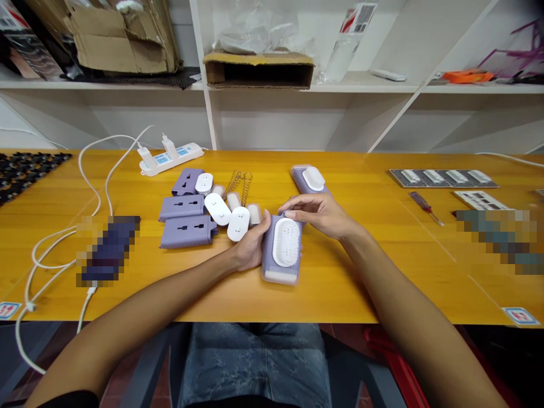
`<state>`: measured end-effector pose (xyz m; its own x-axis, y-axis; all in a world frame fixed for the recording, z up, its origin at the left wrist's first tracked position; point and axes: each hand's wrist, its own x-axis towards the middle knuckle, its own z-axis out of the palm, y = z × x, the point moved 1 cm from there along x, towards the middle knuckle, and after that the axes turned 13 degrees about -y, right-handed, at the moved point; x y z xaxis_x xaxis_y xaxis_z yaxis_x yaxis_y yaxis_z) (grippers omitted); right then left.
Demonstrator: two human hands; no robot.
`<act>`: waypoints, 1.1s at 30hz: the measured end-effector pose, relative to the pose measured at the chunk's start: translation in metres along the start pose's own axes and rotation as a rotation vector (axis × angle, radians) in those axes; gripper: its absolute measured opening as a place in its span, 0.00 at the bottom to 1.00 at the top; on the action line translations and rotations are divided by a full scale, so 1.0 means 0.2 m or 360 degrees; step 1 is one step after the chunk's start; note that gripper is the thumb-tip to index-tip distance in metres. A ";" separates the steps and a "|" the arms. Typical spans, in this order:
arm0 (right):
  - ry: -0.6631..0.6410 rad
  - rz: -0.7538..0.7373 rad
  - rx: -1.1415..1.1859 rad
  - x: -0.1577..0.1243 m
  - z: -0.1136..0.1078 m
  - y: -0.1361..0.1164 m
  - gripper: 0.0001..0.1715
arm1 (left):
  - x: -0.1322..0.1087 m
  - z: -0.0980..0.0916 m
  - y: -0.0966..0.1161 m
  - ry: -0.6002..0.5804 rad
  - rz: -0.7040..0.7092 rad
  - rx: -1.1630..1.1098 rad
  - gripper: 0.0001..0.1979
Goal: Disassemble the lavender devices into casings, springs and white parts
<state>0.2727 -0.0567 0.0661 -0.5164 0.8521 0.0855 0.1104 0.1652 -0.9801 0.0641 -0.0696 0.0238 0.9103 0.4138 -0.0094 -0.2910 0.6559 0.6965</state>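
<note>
At the far left of the yellow wooden table (340, 294) lies a heap of small black parts (25, 173), and white cables (91, 181) loop across the wood past a pixelated dark object (108, 249) that cannot be made out. Behind them sits a white power strip (170, 160) with two plugs in it. Next come three loose lilac shells (187, 232), white oval caps (217, 208) and two coiled metal springs (240, 187), all bunched together.

The left hand (250, 243) is clenched on the left edge of a lilac plastic casing (267, 260), its fingers partly hidden behind the casing. The casing sits on the table in front of the person, its long axis running front to back with the far end leaning slightly right. A ribbed white oval insert (285, 242) faces up, and the near end is pale. The right hand (318, 215) reaches over the far end, fingertips on the casing; its thumb is hidden, so the firmness of that grip cannot be told.

Farther back stands a second capped casing (310, 180). To the right lie a metal plate with white pieces (442, 178), a red-handled screwdriver (425, 207) and another pixelated object (497, 241).
</note>
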 end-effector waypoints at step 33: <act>0.0621 -0.0287 -0.0070 0.08 0.02 0.14 0.42 | -0.02 -0.04 -0.03 -0.0174 0.0098 0.0331 0.34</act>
<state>0.2632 -0.0400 0.0392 -0.1716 0.9303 0.3243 0.0882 0.3423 -0.9354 0.0592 -0.0708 0.0144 0.9226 0.3705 0.1075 -0.2902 0.4829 0.8262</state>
